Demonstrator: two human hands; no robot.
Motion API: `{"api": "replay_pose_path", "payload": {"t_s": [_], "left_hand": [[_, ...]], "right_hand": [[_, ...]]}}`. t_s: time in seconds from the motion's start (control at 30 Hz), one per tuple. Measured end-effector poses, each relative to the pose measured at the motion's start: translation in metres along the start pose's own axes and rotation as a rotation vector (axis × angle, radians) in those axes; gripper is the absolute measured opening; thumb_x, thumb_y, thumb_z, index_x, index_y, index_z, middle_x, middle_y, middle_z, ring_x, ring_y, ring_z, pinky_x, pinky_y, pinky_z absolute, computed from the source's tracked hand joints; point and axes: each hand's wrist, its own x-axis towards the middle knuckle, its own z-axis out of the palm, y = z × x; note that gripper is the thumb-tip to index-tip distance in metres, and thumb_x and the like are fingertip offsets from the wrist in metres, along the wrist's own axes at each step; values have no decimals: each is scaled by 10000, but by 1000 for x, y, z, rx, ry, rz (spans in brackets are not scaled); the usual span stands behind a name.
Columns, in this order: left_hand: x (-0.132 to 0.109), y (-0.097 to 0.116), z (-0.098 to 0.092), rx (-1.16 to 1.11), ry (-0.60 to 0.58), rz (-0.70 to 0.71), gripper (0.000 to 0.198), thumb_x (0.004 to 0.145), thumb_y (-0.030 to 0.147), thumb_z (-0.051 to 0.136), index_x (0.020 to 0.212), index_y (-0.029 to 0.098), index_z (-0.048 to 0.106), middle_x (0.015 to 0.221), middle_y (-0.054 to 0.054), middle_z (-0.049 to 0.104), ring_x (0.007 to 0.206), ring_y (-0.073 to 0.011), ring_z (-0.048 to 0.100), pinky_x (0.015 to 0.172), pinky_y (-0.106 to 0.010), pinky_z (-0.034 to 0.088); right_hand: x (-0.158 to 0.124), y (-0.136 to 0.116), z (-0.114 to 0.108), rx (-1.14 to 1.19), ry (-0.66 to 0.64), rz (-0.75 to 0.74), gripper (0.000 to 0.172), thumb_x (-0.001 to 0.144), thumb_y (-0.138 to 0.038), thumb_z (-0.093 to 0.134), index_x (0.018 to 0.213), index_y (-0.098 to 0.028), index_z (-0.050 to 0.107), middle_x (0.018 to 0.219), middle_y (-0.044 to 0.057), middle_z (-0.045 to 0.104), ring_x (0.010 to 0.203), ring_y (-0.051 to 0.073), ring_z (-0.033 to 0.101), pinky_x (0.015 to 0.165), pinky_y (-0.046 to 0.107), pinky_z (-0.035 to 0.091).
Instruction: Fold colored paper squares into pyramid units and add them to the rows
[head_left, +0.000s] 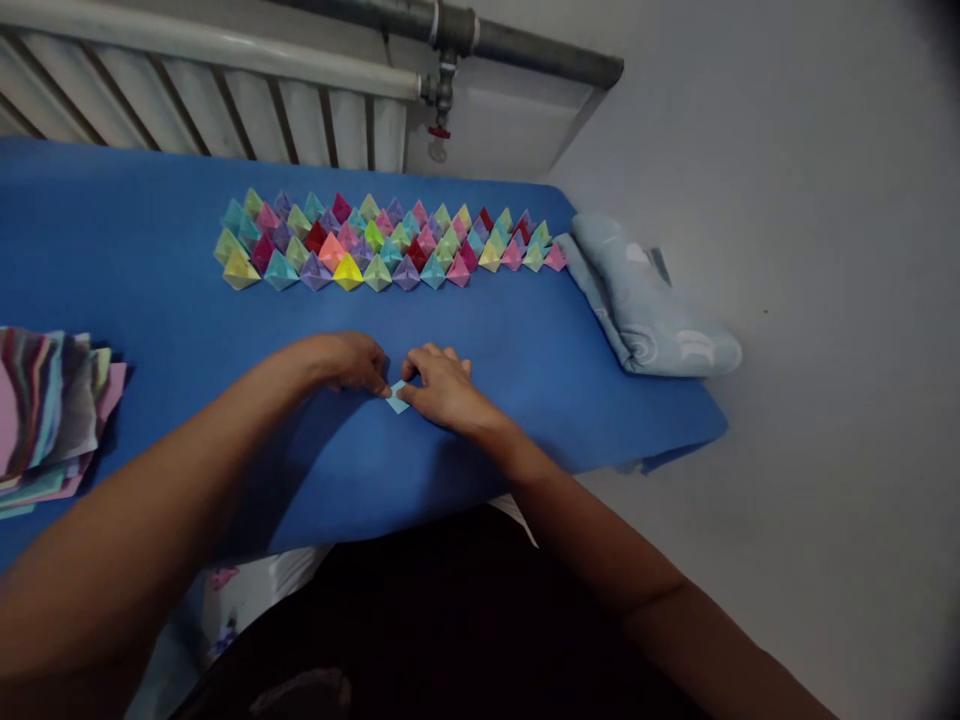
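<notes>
A small light-blue folded paper [397, 398] lies on the blue mat [150, 270] near its front edge. My left hand [346, 362] and my right hand [444, 388] meet over it, fingers curled and pressing down on the paper from both sides. Most of the paper is hidden under my fingers. Further back on the mat stand several rows of folded paper pyramids [382, 240] in many colours.
A stack of coloured paper sheets [45, 415] lies at the mat's left edge. A folded pale blue cloth [652, 300] rests at the mat's right end. A radiator [225, 110] and a pipe [480, 35] run along the wall behind. White floor lies to the right.
</notes>
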Motion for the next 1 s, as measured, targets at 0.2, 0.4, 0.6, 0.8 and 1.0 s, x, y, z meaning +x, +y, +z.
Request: {"api": "replay_pose_path", "payload": {"t_s": [0.2, 0.4, 0.6, 0.8, 1.0], "left_hand": [[-11, 1, 14, 71, 196, 165, 69, 667, 238, 654, 730, 211, 660, 644, 23, 615, 642, -159, 566, 601, -247, 385], [-16, 1, 34, 109, 325, 333, 457, 726, 90, 493, 1122, 227, 676, 937, -30, 705, 843, -179, 627, 752, -255, 427], [-7, 10, 22, 194, 260, 366, 336, 650, 111, 548, 916, 228, 718, 844, -17, 690, 744, -180, 602, 646, -252, 388], [-7, 12, 15, 168, 217, 339, 190, 574, 150, 599, 749, 205, 647, 733, 12, 623, 644, -154, 546, 563, -246, 352], [-9, -7, 18, -485, 155, 417, 219, 564, 259, 706, 714, 198, 558, 608, 64, 547, 583, -120, 525, 569, -240, 411]], "right_hand": [[-24, 18, 7, 136, 193, -43, 130, 789, -245, 659, 908, -230, 611, 1042, 31, 652, 991, 220, 544, 881, 388, 370], [-31, 36, 17, 393, 355, -126, 123, 773, -144, 616, 848, -237, 586, 1045, 19, 678, 1042, 178, 599, 970, 363, 411], [-27, 36, 21, 419, 423, -156, 98, 785, -141, 569, 812, -233, 589, 985, 21, 690, 993, 173, 624, 943, 357, 441], [-30, 35, 20, 405, 408, -143, 98, 792, -146, 577, 816, -236, 607, 990, 24, 694, 1000, 180, 623, 943, 367, 442], [-33, 29, 20, 478, 390, -100, 210, 802, -283, 674, 1000, -229, 632, 957, 25, 701, 895, 170, 628, 871, 341, 469]]}}
